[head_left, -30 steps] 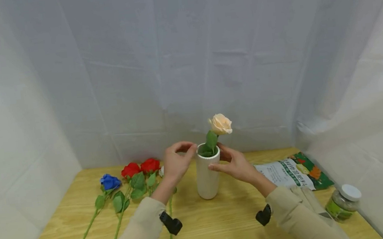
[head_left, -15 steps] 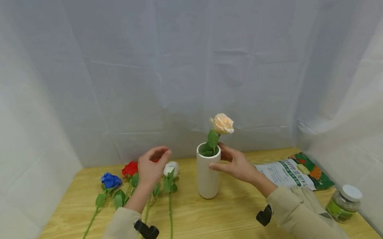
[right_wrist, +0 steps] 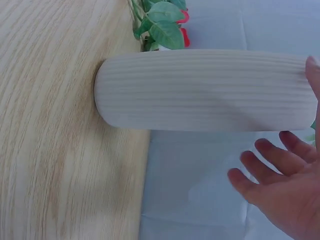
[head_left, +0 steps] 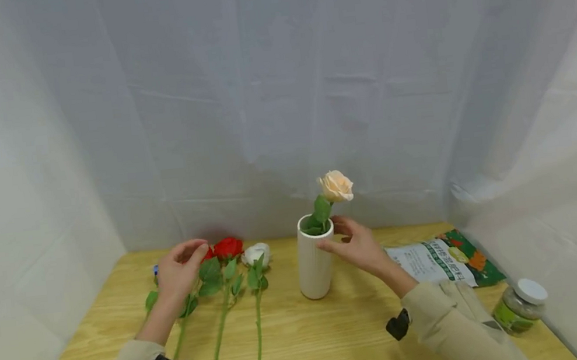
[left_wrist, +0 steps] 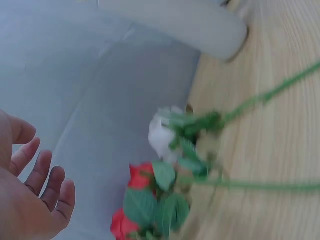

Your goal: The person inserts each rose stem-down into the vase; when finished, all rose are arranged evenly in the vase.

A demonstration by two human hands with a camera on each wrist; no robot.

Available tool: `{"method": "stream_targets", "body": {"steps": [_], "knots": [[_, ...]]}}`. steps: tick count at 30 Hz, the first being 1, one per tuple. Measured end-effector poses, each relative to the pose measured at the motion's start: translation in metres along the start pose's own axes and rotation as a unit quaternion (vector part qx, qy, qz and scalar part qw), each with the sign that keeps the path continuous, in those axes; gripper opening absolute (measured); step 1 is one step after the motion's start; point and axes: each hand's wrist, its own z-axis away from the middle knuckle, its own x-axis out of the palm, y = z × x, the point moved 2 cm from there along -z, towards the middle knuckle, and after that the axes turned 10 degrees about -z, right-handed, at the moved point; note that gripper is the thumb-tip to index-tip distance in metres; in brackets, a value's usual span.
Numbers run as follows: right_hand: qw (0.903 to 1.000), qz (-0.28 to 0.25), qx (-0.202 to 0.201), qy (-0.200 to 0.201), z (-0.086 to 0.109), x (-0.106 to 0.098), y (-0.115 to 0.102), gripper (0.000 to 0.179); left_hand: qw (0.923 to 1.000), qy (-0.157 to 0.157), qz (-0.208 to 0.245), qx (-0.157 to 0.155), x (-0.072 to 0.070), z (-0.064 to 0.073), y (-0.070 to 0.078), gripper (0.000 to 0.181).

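A cream rose (head_left: 336, 186) stands leaning right in the white ribbed vase (head_left: 315, 268). My right hand (head_left: 362, 251) holds the vase near its rim, thumb in front and fingers around its right side; the right wrist view shows the thumb on the vase (right_wrist: 200, 90). Over the flowers at the left, my left hand (head_left: 176, 274) hovers with loosely bent fingers and nothing in them. Nearby lie a red rose (head_left: 229, 248), a second red rose partly covered by the hand, and a white rose (head_left: 257, 255). A blue rose (head_left: 155, 270) is mostly hidden behind the left hand.
Right of the vase lies a green and white printed bag (head_left: 442, 260). A pale cloth item (head_left: 470, 304) is partly behind the right sleeve. At the table's right edge stands a lidded jar (head_left: 520, 306). A light curtain (head_left: 282, 116) hangs behind the wooden table (head_left: 295, 343).
My left hand has moved left from beside the vase rim, past the white rose, to above the red and blue roses. The right hand stays at the vase, which has barely shifted.
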Motion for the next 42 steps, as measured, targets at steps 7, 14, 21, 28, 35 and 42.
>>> {"method": "stream_targets", "body": {"steps": [7, 14, 21, 28, 35, 42], "knots": [[0.9973, 0.045, -0.031, 0.049, 0.000, -0.002, -0.001, 0.062, 0.9986, 0.003, -0.050, -0.015, -0.036, -0.001, -0.023, 0.032], [0.9997, -0.010, -0.020, 0.002, 0.000, -0.001, -0.004, 0.075, 0.9879, -0.022, -0.153, -0.015, -0.068, 0.003, -0.050, 0.041], [0.9992, -0.035, -0.016, -0.010, 0.000, -0.001, -0.004, 0.074, 0.9779, -0.060, -0.199, -0.022, -0.088, 0.005, -0.079, 0.044], [0.9985, -0.047, -0.024, -0.015, -0.001, 0.001, -0.002, 0.072, 0.9625, -0.118, -0.243, -0.022, -0.101, 0.008, -0.103, 0.049], [0.9984, -0.048, -0.023, -0.018, -0.001, 0.000, -0.001, 0.072, 0.9545, -0.152, -0.254, -0.039, -0.103, 0.014, -0.120, 0.057], [0.9984, -0.046, -0.028, -0.021, 0.000, 0.001, -0.002, 0.072, 0.9478, -0.164, -0.270, -0.045, -0.102, 0.016, -0.128, 0.065]]}}
